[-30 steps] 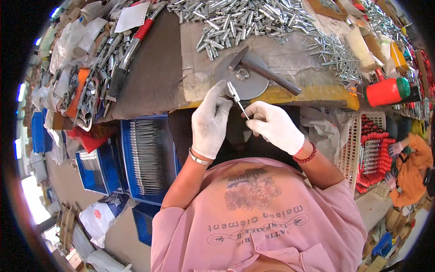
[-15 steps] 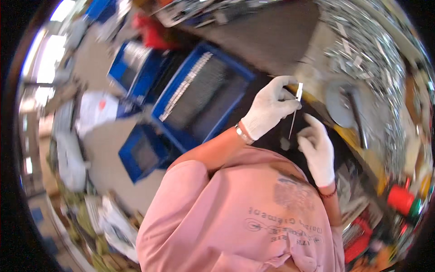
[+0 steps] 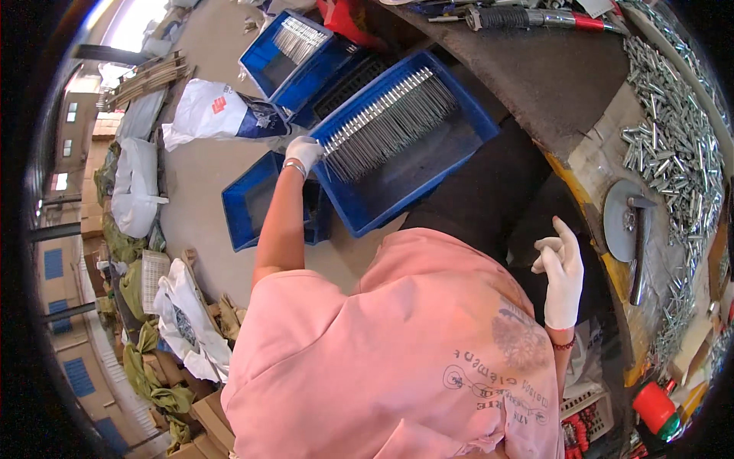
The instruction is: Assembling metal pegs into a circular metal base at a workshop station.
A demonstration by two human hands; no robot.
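Observation:
My left hand [image 3: 304, 153], in a white glove, is at the left end of the blue crate [image 3: 359, 222]. Its fingers are closed at the end of a row of thin metal rods [image 3: 390, 118], pinching the thick silver end of the last rod; the fingertips are partly hidden. The rods lie side by side in the crate, their thicker silver ends lined up along the far-left wall. My right hand [image 3: 562, 279], also gloved, is raised between my lap and the workbench. It holds nothing; its fingers are apart, some partly bent.
A workbench [image 3: 535, 92] on the right carries a heap of small metal sleeves [image 3: 677, 145] and a round metal plate [image 3: 623, 222] with a dark bar. Other blue bins [image 3: 248, 199] and a white sack [image 3: 210, 111] are on the left. A red-and-green object [image 3: 655, 409] is at lower right.
My left hand has moved left from before my chest to the crate, taking a thin metal rod along. My right hand has dropped slightly and spread its fingers. The view has shifted leftward.

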